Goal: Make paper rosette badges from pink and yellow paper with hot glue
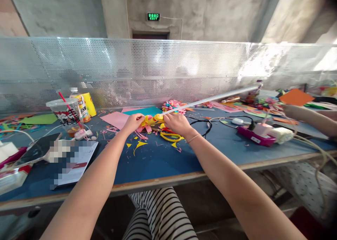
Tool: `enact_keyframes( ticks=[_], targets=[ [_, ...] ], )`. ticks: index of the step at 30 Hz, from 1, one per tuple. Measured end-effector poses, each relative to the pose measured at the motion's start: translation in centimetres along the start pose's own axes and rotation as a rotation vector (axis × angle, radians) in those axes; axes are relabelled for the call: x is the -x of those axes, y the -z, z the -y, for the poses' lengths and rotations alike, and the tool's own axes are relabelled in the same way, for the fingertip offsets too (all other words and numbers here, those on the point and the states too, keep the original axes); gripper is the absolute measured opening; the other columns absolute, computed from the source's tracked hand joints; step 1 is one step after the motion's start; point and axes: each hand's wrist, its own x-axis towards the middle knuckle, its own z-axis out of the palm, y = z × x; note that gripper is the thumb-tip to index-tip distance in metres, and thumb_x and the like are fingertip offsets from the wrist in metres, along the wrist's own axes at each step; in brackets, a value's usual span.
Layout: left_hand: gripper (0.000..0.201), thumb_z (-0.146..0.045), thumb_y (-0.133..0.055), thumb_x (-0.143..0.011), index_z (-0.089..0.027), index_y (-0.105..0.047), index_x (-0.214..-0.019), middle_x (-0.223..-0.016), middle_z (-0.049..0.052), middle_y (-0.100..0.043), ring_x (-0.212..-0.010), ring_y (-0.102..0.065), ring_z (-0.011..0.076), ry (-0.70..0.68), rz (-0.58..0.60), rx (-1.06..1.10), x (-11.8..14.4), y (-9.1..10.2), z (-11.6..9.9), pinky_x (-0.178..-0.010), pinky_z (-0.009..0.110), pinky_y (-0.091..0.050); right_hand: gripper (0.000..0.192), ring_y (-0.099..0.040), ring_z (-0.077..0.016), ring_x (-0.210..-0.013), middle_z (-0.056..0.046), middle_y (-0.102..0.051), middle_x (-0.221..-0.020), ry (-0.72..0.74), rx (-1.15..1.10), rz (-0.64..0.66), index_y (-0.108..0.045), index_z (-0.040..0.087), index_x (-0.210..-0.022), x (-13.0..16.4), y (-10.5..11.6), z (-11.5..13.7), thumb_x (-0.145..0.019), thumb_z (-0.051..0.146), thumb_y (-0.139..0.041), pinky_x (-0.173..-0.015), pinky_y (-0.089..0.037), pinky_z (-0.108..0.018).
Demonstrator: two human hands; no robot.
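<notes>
My right hand point(179, 124) is closed around a yellow hot glue gun point(158, 118). A long, whitish glue stick point(210, 100) runs from the gun toward the back right. Facing it, my left hand point(134, 122) pinches a small yellow paper piece point(144, 121) by the gun's nozzle end; its exact shape is too small to make out. Yellow-handled scissors point(170, 137) lie just below my right hand. Yellow paper scraps point(140, 146) are scattered on the blue tabletop in front of my hands. Behind my right hand sits a bunch of pink and multicoloured paper petals point(173, 106).
At left stand a plastic cup point(64, 115) with a red straw and a bottle point(83, 108). A lit tablet or phone point(77, 162) lies nearer. Rightward are a purple power strip point(255, 136), cables and another person's arm point(310, 118). A perforated metal screen point(147, 64) closes the back.
</notes>
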Motion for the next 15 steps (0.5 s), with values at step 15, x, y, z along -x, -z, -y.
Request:
enact_keyframes(
  ticks=[15],
  targets=[
    [0.031, -0.043, -0.051, -0.077, -0.018, -0.069, -0.079, -0.084, 0.006, -0.071, -0.079, -0.063, 0.0191, -0.022, 0.113, -0.042, 0.4, 0.2, -0.5, -0.072, 0.028, -0.047, 0.038, -0.059, -0.0232, -0.079, -0.013, -0.066, -0.090, -0.308, -0.104, -0.115, -0.059, 0.011, -0.100, 0.9, -0.7, -2.0, -0.082, 0.041, -0.043, -0.056, -0.030, -0.029]
  ],
)
